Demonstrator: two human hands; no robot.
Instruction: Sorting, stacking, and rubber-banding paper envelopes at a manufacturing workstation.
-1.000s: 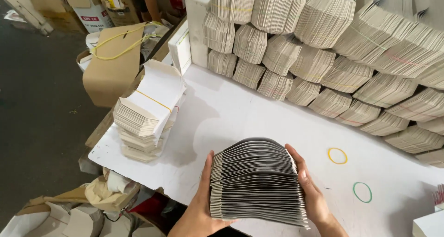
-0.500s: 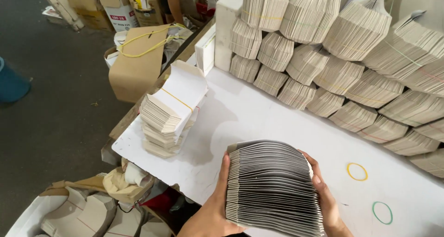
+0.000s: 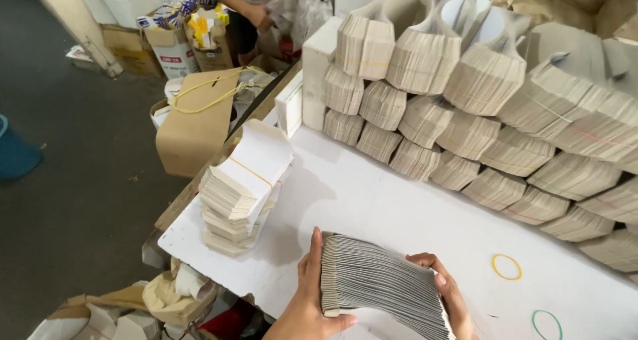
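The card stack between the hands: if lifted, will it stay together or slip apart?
The card stack is unbanded and already fans sideways, so it would probably slide apart unless squeezed. The left hand and right hand press both ends. Thin sheets likely bend.

stack in my hands (image 3: 382, 287): thin grey matt card, edges ribbed | table (image 3: 372, 200): smooth white, faint sheen | bundles behind (image 3: 465, 134): pale matt paperboard | rings (image 3: 506, 267): rubber | box (image 3: 193, 124): brown rough cardboard
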